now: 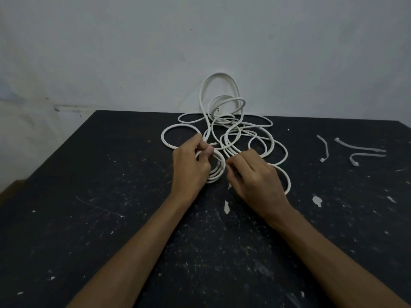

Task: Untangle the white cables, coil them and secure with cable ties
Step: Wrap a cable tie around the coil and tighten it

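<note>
A tangle of white cable (224, 121) lies in loose loops at the far middle of the black table (89, 196), some loops rising against the wall. My left hand (191, 165) grips a small coil of several cable turns (216, 172), thumb and fingers pinching it near a short cable end. Just to its right, my right hand (253, 176) has its fingers curled round a strand running out of the coil; a wide loop (288, 181) curves past that hand's far side. Three white cable ties (355, 150) lie at the right.
The table top is scuffed, with flecks and chips of white paint (317, 200). A pale wall (200, 41) stands right behind the table's far edge. The left table edge runs diagonally, with something brown (11, 187) beyond it.
</note>
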